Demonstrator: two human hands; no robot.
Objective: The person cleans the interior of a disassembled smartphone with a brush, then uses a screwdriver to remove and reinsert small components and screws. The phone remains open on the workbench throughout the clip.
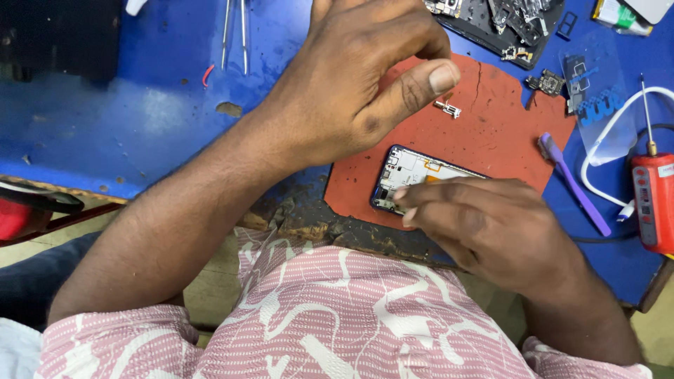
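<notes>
Pink patterned shirt (337, 316) with white curved lines fills the bottom of the view, closest to the camera. Just above it, the right hand (484, 224) rests on an opened phone (407, 175) that lies on a red mat (491, 133). The fingers (428, 196) of this hand are bent and lie flat over the lower part of the phone, pressing on its edge; they are not closed around it, and I cannot tell if something small is under the fingertips. The inside of the phone is visible, white and grey with an orange strip.

The left hand (358, 77) hangs above the mat, further from the camera, with the fingers curled toward the thumb in a loose pinch. Whether it holds anything between the fingertips, the view does not show. Just beside the thumb, a small metal part (447, 108) lies on the mat.

The mat sits on a worn blue counter (140, 119). To the right lie a purple plastic tool (572, 186), a red device (653, 203) with a white cable (604, 140), and a clear plastic sheet (597, 98). At the top edge are tweezers (235, 35) and a dark tray of phone parts (505, 24).
</notes>
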